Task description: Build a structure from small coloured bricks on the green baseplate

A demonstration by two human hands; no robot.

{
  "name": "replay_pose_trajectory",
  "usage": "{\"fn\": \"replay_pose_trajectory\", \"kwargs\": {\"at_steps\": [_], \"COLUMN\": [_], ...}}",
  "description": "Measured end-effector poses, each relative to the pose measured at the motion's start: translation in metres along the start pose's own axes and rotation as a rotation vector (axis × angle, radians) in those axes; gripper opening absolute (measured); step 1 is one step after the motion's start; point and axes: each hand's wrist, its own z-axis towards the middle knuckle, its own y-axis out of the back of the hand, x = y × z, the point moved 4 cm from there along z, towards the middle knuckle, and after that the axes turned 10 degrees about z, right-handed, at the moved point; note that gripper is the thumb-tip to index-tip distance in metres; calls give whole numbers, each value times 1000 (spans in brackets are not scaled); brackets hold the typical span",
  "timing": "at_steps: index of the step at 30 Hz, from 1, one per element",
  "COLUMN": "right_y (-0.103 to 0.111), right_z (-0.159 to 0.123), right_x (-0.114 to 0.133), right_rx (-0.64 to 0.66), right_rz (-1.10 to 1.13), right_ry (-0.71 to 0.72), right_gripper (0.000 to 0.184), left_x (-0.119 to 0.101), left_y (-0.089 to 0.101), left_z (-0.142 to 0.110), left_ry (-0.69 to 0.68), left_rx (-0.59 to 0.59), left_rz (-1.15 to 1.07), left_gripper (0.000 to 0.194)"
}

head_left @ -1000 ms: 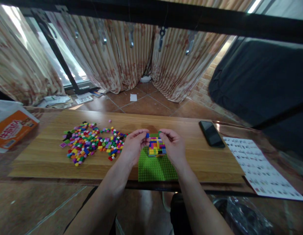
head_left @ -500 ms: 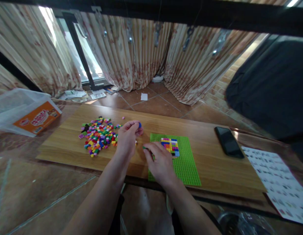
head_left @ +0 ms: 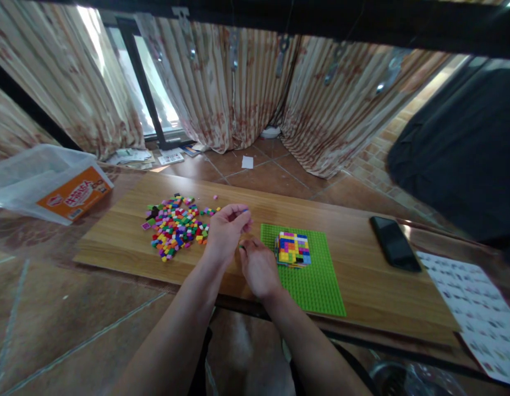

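Note:
My left hand (head_left: 224, 234) is closed in a pinch above the wooden board, with a sliver of a blue brick (head_left: 245, 210) showing at its fingertips. Just below and to the right, my right hand (head_left: 258, 267) pinches a small green brick (head_left: 241, 247), mostly covered by the fingers. Beside the right hand, a block of multicoloured bricks (head_left: 294, 249) stands on the green baseplate (head_left: 321, 286). A heap of loose coloured bricks (head_left: 176, 225) lies left of my left hand.
A wooden board (head_left: 126, 242) carries the bricks and baseplate. On its right lies a black phone (head_left: 395, 243), with a printed sheet (head_left: 469, 302) beyond. A clear plastic box (head_left: 52, 181) with an orange label stands at the left. Curtains (head_left: 205, 93) hang behind.
My right hand has drawn left, off the baseplate and closer to my left hand, uncovering more of the brick block. The blue brick is now more hidden by my left fingers. The view has shifted slightly.

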Motion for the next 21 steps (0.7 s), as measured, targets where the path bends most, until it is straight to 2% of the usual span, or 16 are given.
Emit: {"fn": "replay_pose_trajectory", "kwargs": {"at_steps": [8, 16, 19, 21], "right_y": [11, 43, 63, 73], "right_z": [-2, -23, -27, -25], "right_x": [-5, 9, 2, -8], "right_rx": [-194, -435, -550, -555], "right_rz": [194, 347, 325, 301], "right_ry": [85, 256, 246, 203], "right_gripper": [26, 20, 16, 19], "left_x": [2, 3, 5, 7], "left_y": [-8, -7, -10, -15], "left_z": [-3, 0, -2, -4], "left_ry": [-12, -53, -33, -5], "left_rx": [45, 3, 69, 156], "left_rz": [125, 218, 224, 234], "left_gripper": [11, 9, 10, 10]}}
